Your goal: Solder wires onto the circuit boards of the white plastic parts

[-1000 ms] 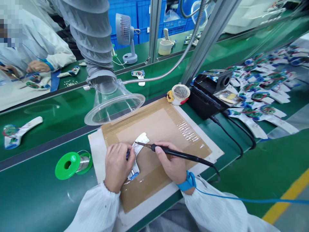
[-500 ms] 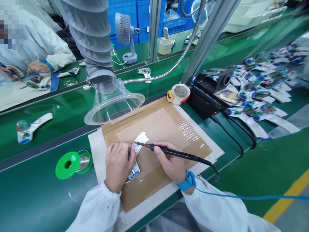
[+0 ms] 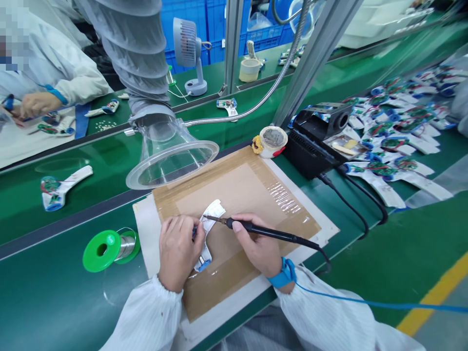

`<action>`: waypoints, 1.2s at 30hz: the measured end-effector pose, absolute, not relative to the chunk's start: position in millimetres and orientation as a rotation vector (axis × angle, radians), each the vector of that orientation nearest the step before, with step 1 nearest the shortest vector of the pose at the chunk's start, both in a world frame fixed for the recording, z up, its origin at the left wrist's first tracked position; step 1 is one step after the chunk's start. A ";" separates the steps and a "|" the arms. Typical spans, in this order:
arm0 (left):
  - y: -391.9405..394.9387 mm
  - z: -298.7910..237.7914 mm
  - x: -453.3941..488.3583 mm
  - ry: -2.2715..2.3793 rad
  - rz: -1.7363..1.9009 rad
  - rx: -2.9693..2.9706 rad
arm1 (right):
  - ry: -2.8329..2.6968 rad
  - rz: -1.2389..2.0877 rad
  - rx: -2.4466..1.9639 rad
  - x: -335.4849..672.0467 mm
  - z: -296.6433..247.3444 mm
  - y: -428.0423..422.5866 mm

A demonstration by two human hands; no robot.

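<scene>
On the brown taped board [image 3: 234, 190] lies a curved white plastic housing [image 3: 214, 209] with a blue end and a small metal cylinder near it. My left hand [image 3: 180, 248] is closed over the housing's left side, thumb and forefinger pinching a small dark blue part [image 3: 194, 232] mostly hidden by the fingers. Held like a pen, a black soldering iron [image 3: 270, 231] is in my right hand [image 3: 258, 243]. Its tip points left and meets the housing's upper part, close to my left fingertips. A blue wrist strap [image 3: 283, 274] circles my right wrist.
A green solder spool [image 3: 102, 250] stands left. Above the board hangs a clear fume hood [image 3: 171, 163]. A black soldering station [image 3: 310, 151] and round pot [image 3: 272, 141] sit behind right, beside many housings [image 3: 395, 141]. Another housing [image 3: 64, 187] lies on the belt; a co-worker's hand [image 3: 38, 103] is across.
The housings on the green belt have shifted to the right. The co-worker's hand across the belt has moved left. Both my hands and the soldering iron keep practically the same position.
</scene>
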State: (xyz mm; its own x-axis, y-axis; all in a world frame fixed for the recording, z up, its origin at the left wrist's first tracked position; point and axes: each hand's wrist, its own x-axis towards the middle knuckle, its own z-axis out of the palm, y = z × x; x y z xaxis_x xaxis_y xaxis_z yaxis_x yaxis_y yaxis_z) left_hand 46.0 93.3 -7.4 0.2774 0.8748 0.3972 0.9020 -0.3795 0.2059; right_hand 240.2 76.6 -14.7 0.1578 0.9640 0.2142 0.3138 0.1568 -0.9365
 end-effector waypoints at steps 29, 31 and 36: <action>94.1 -1.3 46.2 -1.727 -0.736 -2.482 | -1.167 0.724 -1.314 244.7 -37.8 73.4; 94.8 -1.2 47.4 -1.743 -0.721 -2.484 | -1.160 0.733 -1.307 244.7 -38.7 73.6; 96.8 3.7 39.9 -1.834 -0.706 -2.528 | -1.161 0.748 -1.297 245.3 -40.0 73.3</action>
